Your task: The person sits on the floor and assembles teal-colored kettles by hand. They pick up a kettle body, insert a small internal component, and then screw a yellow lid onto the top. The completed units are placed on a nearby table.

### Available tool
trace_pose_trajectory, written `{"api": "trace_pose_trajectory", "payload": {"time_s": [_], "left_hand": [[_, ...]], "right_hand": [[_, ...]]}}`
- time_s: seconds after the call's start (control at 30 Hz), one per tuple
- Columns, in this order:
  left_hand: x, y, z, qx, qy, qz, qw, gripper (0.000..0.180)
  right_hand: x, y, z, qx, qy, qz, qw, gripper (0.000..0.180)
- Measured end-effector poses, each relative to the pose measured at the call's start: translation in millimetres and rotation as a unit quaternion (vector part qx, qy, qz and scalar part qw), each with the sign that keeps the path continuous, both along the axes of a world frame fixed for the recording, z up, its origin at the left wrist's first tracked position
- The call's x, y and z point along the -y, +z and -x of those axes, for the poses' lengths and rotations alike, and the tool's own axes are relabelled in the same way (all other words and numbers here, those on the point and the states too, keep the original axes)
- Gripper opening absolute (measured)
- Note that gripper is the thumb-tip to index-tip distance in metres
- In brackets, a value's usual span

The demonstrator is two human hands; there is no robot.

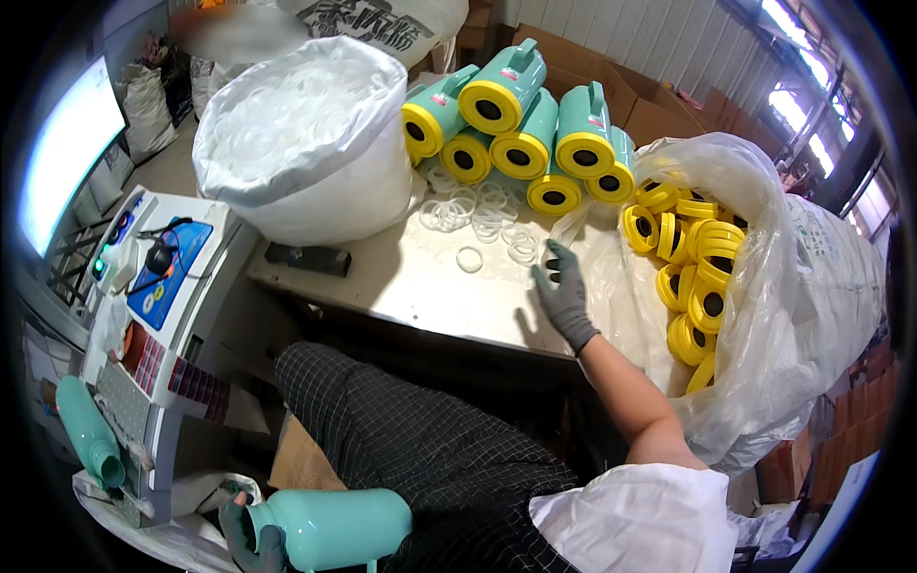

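Note:
My left hand (pixel 250 548), in a grey glove, grips the open neck end of a teal thermos shell (pixel 349 525). The shell lies sideways by my lap, its handle mostly cut off at the bottom of the view. Over the white table (pixel 411 296), my gloved right hand (pixel 564 292) is open with fingers apart, and I see nothing in it. Just beyond its fingertips lie loose translucent rings (pixel 522 246). One ring (pixel 469 259) sits apart from the others, nearer the table's front edge.
Teal thermos shells with yellow bases (pixel 521 148) are stacked at the back. A white sack of rings (pixel 306 181) stands left, beside a dark block (pixel 308 259). Yellow caps (pixel 707 258) fill a plastic-lined sack at right. Another teal shell (pixel 88 430) rests by the machine (pixel 181 325).

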State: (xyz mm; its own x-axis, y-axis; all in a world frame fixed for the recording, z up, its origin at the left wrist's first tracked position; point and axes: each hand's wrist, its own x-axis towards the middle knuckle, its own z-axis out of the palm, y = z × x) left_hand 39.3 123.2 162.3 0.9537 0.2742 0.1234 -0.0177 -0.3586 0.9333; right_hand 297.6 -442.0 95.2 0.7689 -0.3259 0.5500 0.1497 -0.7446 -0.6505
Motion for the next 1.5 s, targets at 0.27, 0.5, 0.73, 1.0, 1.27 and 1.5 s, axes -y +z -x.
{"api": "trace_pose_trajectory", "payload": {"time_s": [0.27,0.5,0.73,1.0,1.27,1.5], "left_hand": [[14.4,24.3,-27.7,-0.090,0.043,-0.089,0.991,0.047],[50.2,72.7,-23.8,-0.125,0.062,-0.324,0.936,0.047],[53.1,75.6,-18.1,-0.085,0.041,-0.325,0.941,0.045],[38.0,68.3,-14.1,-0.104,0.053,-0.294,0.949,0.038],[-11.7,21.0,41.3,0.036,0.247,-0.036,0.968,0.032],[-9.0,-74.6,43.5,0.177,0.338,0.180,0.907,0.024]], "right_hand": [[279.2,-75.1,-60.1,0.107,-0.231,-0.057,0.965,0.055],[264.8,-24.2,-55.6,-0.337,-0.296,0.193,0.873,0.054],[223.8,-35.0,-55.5,-0.238,-0.254,0.109,0.931,0.059],[181.0,-16.5,-7.3,-0.119,-0.231,0.336,0.905,0.070],[-75.0,70.8,-9.9,-0.010,0.340,-0.243,0.909,0.051],[-214.1,-109.7,28.8,-0.169,0.315,-0.020,0.934,0.033]]}}
